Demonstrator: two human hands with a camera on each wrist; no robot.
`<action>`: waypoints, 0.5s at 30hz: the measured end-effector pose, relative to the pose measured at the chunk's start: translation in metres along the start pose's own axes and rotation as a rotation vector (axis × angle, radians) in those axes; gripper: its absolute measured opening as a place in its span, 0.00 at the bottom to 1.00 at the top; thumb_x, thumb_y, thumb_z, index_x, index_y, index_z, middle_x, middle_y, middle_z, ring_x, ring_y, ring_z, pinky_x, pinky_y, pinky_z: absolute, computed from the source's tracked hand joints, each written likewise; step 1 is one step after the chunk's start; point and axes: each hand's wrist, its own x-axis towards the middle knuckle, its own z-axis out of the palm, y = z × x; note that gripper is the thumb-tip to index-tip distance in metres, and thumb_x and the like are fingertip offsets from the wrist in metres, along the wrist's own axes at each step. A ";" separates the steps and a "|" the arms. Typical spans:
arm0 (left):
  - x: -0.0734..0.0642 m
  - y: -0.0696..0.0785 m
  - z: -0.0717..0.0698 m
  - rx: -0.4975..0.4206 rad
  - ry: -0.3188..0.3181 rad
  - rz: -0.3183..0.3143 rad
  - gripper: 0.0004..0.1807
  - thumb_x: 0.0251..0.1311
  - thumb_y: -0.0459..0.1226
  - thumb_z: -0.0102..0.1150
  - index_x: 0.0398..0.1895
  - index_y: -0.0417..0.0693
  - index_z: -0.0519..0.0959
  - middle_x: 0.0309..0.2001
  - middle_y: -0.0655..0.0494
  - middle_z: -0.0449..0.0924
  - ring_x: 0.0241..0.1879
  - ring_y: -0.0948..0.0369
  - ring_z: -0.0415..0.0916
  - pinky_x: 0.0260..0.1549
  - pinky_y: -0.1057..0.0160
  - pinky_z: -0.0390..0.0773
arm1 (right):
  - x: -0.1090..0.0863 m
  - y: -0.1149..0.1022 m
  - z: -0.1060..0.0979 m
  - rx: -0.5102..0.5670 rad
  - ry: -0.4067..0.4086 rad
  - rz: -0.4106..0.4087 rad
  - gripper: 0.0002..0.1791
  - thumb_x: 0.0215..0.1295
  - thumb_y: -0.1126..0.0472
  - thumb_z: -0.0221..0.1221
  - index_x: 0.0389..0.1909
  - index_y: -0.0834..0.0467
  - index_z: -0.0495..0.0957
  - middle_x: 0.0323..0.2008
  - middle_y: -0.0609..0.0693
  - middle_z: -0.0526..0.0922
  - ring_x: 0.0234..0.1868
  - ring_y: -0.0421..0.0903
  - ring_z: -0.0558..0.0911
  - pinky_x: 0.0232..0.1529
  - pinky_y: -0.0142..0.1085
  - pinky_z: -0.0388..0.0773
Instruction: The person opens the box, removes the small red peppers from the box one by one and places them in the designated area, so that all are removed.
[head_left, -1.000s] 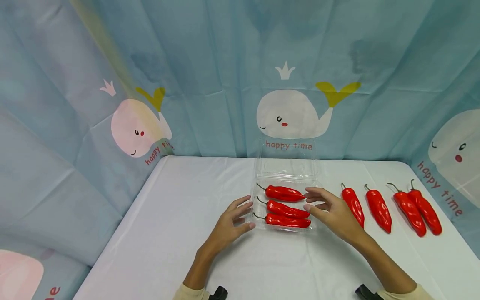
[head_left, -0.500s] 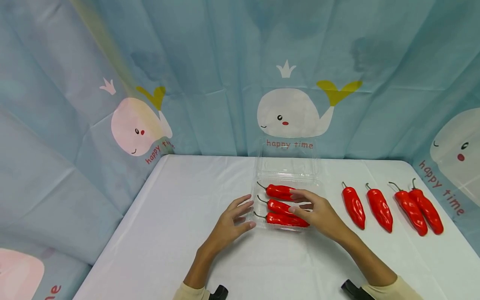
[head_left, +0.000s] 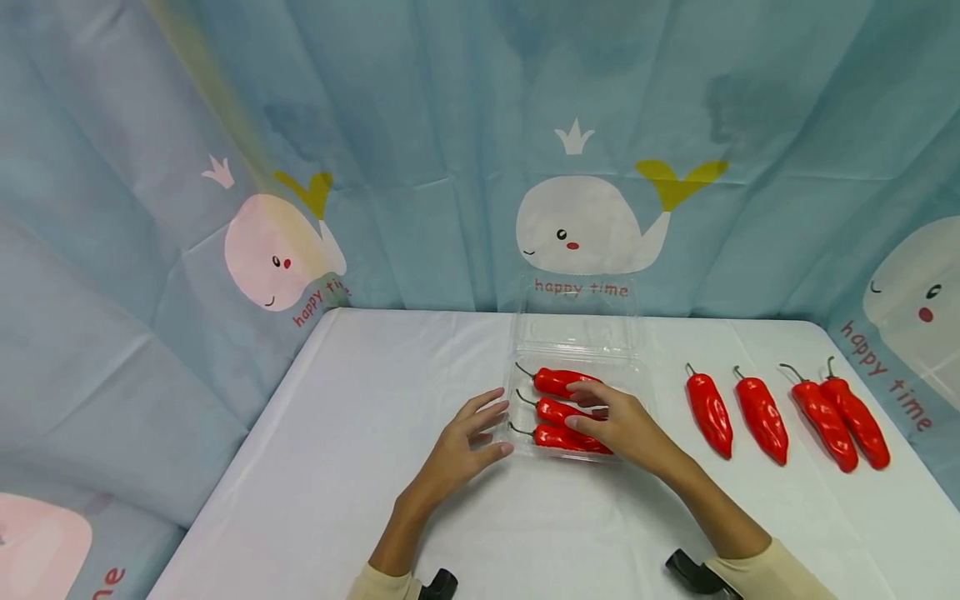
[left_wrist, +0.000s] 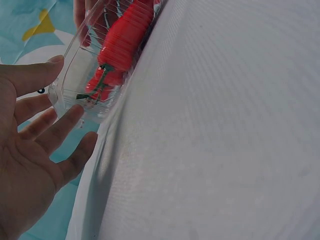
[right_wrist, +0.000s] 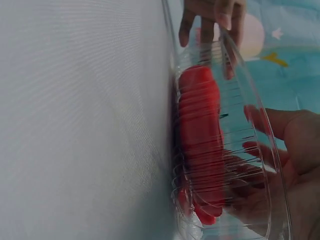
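The right hand (head_left: 618, 423) has moved leftward, tapered red peppers (head_left: 552, 411) under its spread fingers; left hand's (head_left: 459, 450) loose fingers probably steady the clear plastic box (head_left: 577, 352) alongside.

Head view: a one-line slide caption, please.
Left hand by an open clear box, right hand at the three red peppers inside, four more peppers to the right.

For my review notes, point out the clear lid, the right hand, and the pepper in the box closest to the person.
Clear lid (head_left: 577, 333): head view, middle of its panel.
Right hand (head_left: 621, 423): head view, back of the hand.
Closest boxed pepper (head_left: 564, 438): head view, red body.
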 end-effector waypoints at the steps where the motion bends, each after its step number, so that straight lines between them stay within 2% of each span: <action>1: 0.000 0.000 0.000 0.000 0.000 -0.001 0.35 0.66 0.36 0.72 0.76 0.43 0.73 0.81 0.58 0.62 0.72 0.56 0.74 0.65 0.49 0.80 | 0.001 0.000 0.000 -0.007 -0.004 0.010 0.32 0.67 0.54 0.72 0.69 0.59 0.76 0.63 0.59 0.83 0.62 0.60 0.83 0.57 0.50 0.87; 5: 0.000 0.001 -0.001 0.004 -0.001 0.002 0.36 0.66 0.36 0.72 0.76 0.42 0.72 0.81 0.57 0.62 0.72 0.56 0.75 0.65 0.49 0.80 | 0.004 0.000 0.001 -0.034 -0.020 0.043 0.33 0.66 0.53 0.73 0.69 0.57 0.77 0.63 0.60 0.83 0.62 0.61 0.83 0.54 0.49 0.89; 15: 0.001 0.000 0.000 0.009 0.000 -0.003 0.35 0.66 0.36 0.72 0.76 0.42 0.73 0.81 0.57 0.63 0.72 0.56 0.75 0.65 0.48 0.80 | 0.013 0.001 0.002 -0.084 -0.059 0.060 0.32 0.64 0.55 0.74 0.67 0.57 0.78 0.60 0.58 0.84 0.61 0.59 0.83 0.55 0.49 0.88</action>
